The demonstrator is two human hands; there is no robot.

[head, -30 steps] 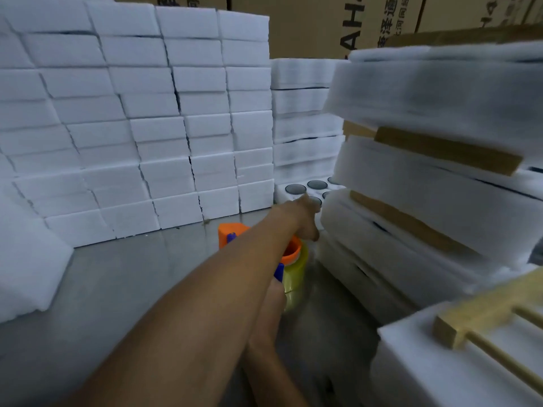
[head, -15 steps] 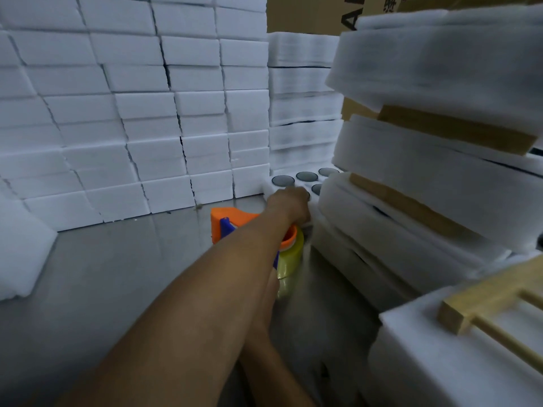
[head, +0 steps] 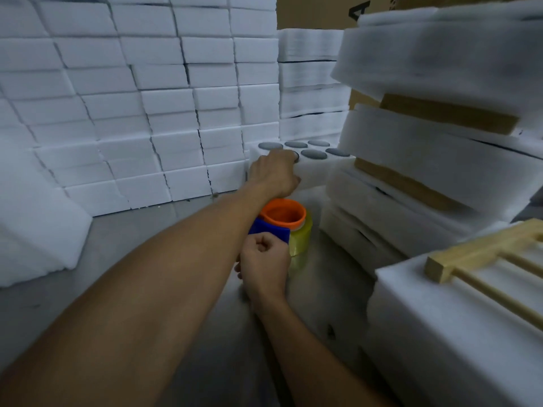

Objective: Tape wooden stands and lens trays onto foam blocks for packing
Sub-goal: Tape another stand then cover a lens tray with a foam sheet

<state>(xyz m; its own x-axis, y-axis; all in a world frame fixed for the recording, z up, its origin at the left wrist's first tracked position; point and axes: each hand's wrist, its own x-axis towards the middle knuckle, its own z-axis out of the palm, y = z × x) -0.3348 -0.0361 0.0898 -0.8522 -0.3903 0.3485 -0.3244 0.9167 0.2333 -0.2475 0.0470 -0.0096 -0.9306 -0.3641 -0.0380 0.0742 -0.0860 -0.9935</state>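
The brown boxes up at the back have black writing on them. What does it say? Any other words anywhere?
"A": one partial big black letter on the cardboard box behind the foam; the rest is cut off.
Small black marks on the box at the top edge: too cut off to read.
Foam blocks, tape roll, wooden stands: no words show.

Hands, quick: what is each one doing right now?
Left hand: grips the near edge of the lens tray.
Right hand: fist beside the tape dispenser; whether it holds anything cannot be told.
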